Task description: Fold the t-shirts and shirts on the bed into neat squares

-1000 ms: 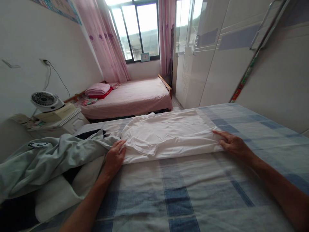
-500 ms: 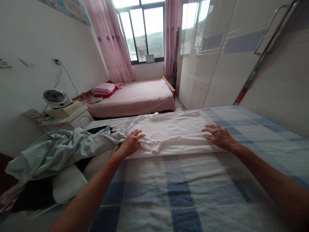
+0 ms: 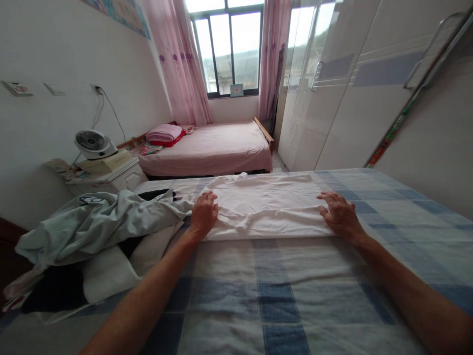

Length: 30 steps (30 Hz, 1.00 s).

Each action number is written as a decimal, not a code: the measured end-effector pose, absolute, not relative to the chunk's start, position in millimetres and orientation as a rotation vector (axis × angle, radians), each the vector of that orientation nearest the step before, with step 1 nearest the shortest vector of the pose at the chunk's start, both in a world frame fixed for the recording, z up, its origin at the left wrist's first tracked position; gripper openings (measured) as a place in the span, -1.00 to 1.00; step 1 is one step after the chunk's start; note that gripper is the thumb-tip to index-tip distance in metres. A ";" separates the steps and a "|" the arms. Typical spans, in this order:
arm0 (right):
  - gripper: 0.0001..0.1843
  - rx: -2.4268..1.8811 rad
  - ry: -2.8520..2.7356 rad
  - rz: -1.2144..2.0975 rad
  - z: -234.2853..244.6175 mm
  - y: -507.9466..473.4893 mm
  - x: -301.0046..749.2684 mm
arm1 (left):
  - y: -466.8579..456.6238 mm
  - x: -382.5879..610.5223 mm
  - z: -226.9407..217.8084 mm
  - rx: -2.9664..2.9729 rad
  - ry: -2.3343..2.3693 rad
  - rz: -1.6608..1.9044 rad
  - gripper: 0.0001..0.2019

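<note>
A white cloth garment (image 3: 266, 197), folded into a long strip with a loose, wrinkled edge along its near side, lies across the blue and white checked bed sheet (image 3: 221, 296). At its left end rests my left hand (image 3: 204, 214), open, with slightly bent fingers on or just over the fabric. My right hand (image 3: 339, 214) is at the other end, open too, its fingers apart and reaching in over the cloth. Neither hand has fabric pinched in it. Just left of my left hand lies a heap of clothes, a pale grey-green garment (image 3: 107, 227) on top.
Beyond the near bed stands a pink-covered bed (image 3: 221, 145) with folded bedding (image 3: 164, 133) on it. A white fan (image 3: 95, 144) sits on the bedside cabinet (image 3: 118, 180) to the left. Glossy wardrobe doors (image 3: 332, 118) line the right side.
My left hand has turned so its fingers point more forward, along the cloth's left end. My right hand stays near the right end. The view has shifted slightly left.
</note>
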State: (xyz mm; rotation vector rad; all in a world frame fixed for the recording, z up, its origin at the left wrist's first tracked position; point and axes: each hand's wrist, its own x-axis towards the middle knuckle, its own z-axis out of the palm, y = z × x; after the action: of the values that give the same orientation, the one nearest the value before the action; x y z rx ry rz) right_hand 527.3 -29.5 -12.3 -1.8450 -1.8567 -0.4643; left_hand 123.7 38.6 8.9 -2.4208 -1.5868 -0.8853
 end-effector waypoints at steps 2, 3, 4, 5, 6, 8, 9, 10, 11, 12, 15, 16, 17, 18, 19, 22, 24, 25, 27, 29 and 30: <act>-0.58 -1.752 -1.994 -0.511 -14.2 -32.8 516.0 | 26.2 126.2 6.1 -2.514 -1.373 -0.835 -0.72; -0.55 -1.718 -2.074 -0.514 -17.3 -34.2 511.1 | 20.6 125.8 2.8 -2.588 -1.276 -0.772 -0.70; -0.52 -1.710 -2.149 -0.496 -21.9 -35.3 507.4 | 16.0 124.3 -1.6 -2.651 -1.222 -0.697 -0.67; -0.49 -1.731 -2.210 -0.459 -27.6 -36.0 505.5 | 12.8 121.8 -6.6 -2.699 -1.218 -0.614 -0.64; -0.47 -1.776 -2.252 -0.409 -33.6 -36.2 505.4 | 10.9 118.6 -11.5 -2.732 -1.257 -0.536 -0.60; -0.43 -1.905 -2.261 -0.313 -43.0 -35.8 508.7 | 10.5 111.3 -17.4 -2.781 -1.391 -0.429 -0.54; -0.42 -1.962 -2.236 -0.289 -44.7 -35.3 510.7 | 11.3 107.7 -17.4 -2.803 -1.446 -0.420 -0.53; -0.42 -1.992 -2.210 -0.280 -43.6 -34.8 511.4 | 12.6 104.4 -15.1 -2.810 -1.493 -0.447 -0.54; -0.42 -1.989 -2.190 -0.279 -39.7 -34.4 510.0 | 13.9 101.5 -11.0 -2.791 -1.543 -0.507 -0.56; -0.44 -1.955 -2.179 -0.276 -33.1 -34.2 505.8 | 15.2 98.8 -5.6 -2.752 -1.595 -0.579 -0.58; -0.53 -1.699 -2.221 -0.214 -5.7 -34.2 475.2 | 18.5 92.5 9.6 -2.675 -1.668 -0.652 -0.54; -0.56 -1.587 -2.258 -0.179 3.2 -33.9 460.3 | 19.5 91.1 12.1 -2.697 -1.655 -0.617 -0.49; -0.60 -1.471 -2.308 -0.144 10.6 -33.1 444.4 | 20.4 90.2 12.7 -2.732 -1.625 -0.574 -0.46; -0.62 -1.362 -2.363 -0.116 16.1 -31.8 428.2 | 21.4 89.8 11.7 -2.763 -1.591 -0.538 -0.45; -0.64 -1.266 -2.413 -0.101 19.5 -29.8 412.6 | 22.3 89.8 9.2 -2.781 -1.560 -0.516 -0.46; -0.64 -1.100 -2.513 -0.152 18.2 -21.5 374.0 | 24.8 91.3 -1.1 -2.756 -1.489 -0.520 -0.51; -0.67 -1.080 -2.548 -0.226 10.8 -16.1 356.9 | 25.6 91.8 -6.4 -2.714 -1.458 -0.538 -0.56; -0.70 -1.098 -2.547 -0.251 6.4 -14.1 350.9 | 25.6 91.7 -7.9 -2.695 -1.448 -0.544 -0.60; -0.72 -1.169 -2.513 -0.243 -1.8 -11.7 343.2 | 25.1 91.3 -9.0 -2.669 -1.433 -0.548 -0.69; -0.71 -1.254 -2.431 -0.150 -8.1 -10.6 340.4 | 24.8 91.3 -9.2 -2.649 -1.440 -0.555 -0.74; -0.71 -1.290 -2.371 -0.078 -10.5 -10.0 340.3 | 24.9 91.8 -9.5 -2.636 -1.459 -0.565 -0.75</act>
State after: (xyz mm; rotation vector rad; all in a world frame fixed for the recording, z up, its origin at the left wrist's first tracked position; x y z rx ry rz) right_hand 340.3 -10.0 -10.5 -1.2902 -2.3714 -0.0785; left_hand 91.8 24.9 -9.5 -2.6355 -1.4587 -0.5654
